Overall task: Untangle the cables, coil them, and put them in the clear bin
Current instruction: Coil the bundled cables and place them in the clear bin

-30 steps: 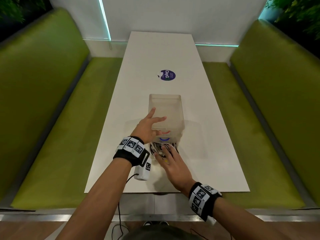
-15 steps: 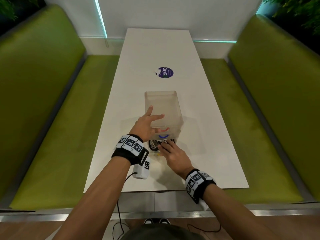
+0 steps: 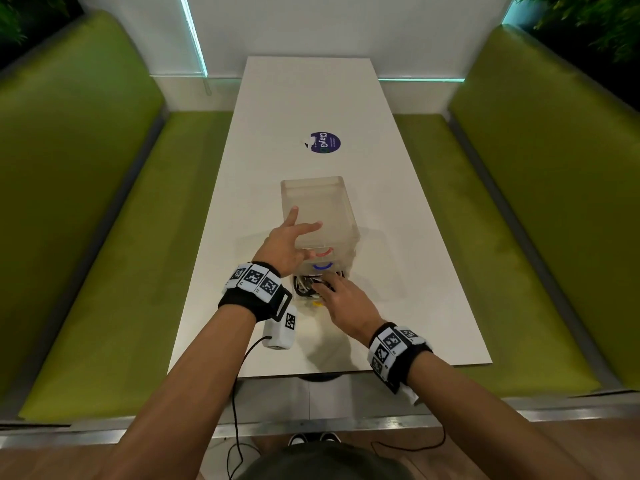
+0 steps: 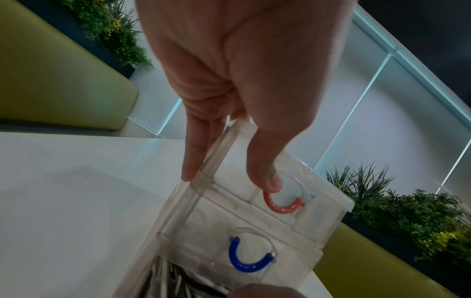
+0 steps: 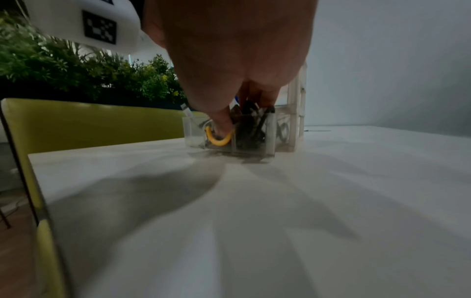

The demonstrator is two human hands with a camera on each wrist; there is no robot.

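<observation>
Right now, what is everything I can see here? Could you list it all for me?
clear bin: one, see-through plastic with stacked drawers, middle of the table, bottom drawer pulled open
drawer handles: three, red, blue and yellow, one on each drawer front
cables: a bundle, black and white, in the open bottom drawer
table: one, white, between the benches
sticker: one, purple, round, beyond the bin
benches: two, green, on either side
plants: green, behind the benches
wristbands: two, black with white marker tiles
left hand: holds the bin's near top corner
right hand: fingers in the open drawer, on the cables
</observation>
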